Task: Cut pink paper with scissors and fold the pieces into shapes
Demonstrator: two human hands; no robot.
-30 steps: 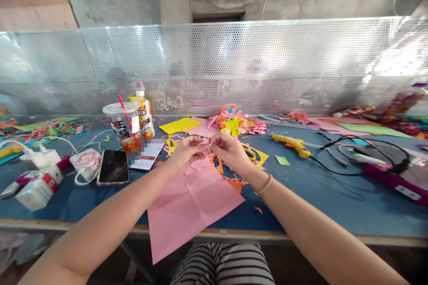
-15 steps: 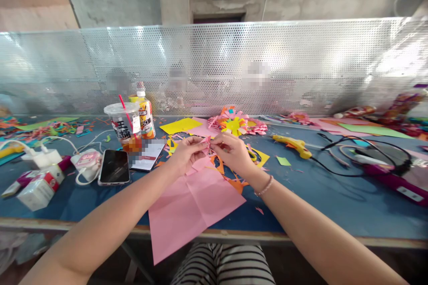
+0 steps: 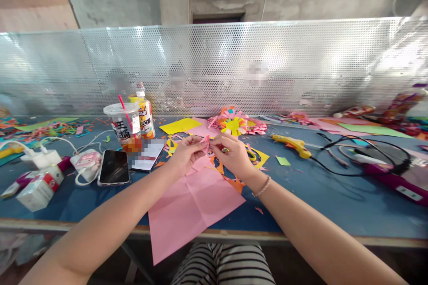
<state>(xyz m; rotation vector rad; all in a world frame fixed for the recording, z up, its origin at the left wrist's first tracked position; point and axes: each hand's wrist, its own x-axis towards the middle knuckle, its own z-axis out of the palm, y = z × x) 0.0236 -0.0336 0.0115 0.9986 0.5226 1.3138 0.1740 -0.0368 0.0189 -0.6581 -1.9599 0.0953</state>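
"Head view, go. Hands?"

"Left hand (image 3: 188, 155) is pinching a small pink piece (image 3: 206, 139) between thumb and fingertips. Right hand (image 3: 231, 152) is pinching its other side, fingers curling. Its exact fold is getting lost behind the fingertips."

"Where's that sitting?"

"It's hovering over the far end of the pink sheet (image 3: 197, 202). The sheet is lying creased on the blue table (image 3: 301, 205), its near corner hanging past the edge. The hands are hiding part of its top."

"Behind the right hand?"

"Orange scraps (image 3: 236, 183) and a yellow ring-shaped thing (image 3: 252, 156), partly hiding; can't tell what it is. Paper flowers (image 3: 234, 124) are lying farther back, by the mesh panel (image 3: 214, 67). Shapes beyond the mesh are blurring."

"Left side?"

"Phone (image 3: 113, 167) is lying dark-screened. Cup (image 3: 121, 122) is standing just beside a bottle (image 3: 146, 118), covering part of it. Pixels are masking part of a booklet (image 3: 150, 153)."

"Right?"

"Yellow glue gun (image 3: 294, 144) is lying on its side. Purple strip (image 3: 394, 182) is running out of frame, a black cable (image 3: 337, 170) crossing it."
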